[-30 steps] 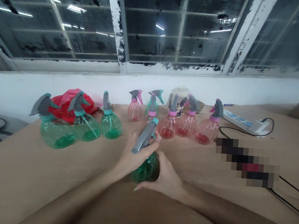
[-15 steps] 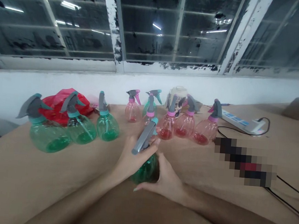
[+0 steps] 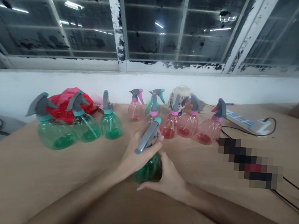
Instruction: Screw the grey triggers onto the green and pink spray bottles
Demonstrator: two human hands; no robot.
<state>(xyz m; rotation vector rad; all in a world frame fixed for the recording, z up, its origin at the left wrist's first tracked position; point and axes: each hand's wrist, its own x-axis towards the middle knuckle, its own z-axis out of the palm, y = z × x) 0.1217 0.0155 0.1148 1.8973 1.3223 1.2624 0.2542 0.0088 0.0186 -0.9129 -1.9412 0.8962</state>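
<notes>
A green spray bottle (image 3: 147, 170) with a grey trigger head stands at the near middle of the table, between my two hands. My left hand (image 3: 138, 154) is wrapped round its neck, just beneath the spray head. Around the lower right side of the body curves my right hand (image 3: 169, 175), thumb at the near side and its other fingers mostly hidden behind the bottle. Beyond my hands, a pink spray bottle (image 3: 153, 116) is partly covered by the held one. Several green spray bottles (image 3: 111, 125) stand to the left, and several pink spray bottles (image 3: 187, 123) to the right.
A red plastic bag (image 3: 67, 100) lies behind the left bottles. At the back stands a whitish printed container (image 3: 182, 94). A white power strip (image 3: 247, 122) with a black cable lies on the right of the wooden table (image 3: 43, 179); a blurred-out dark object is nearer.
The view swings slightly left and back again. Both hands keep their hold on the green spray bottle, with no clear movement of it on the table.
</notes>
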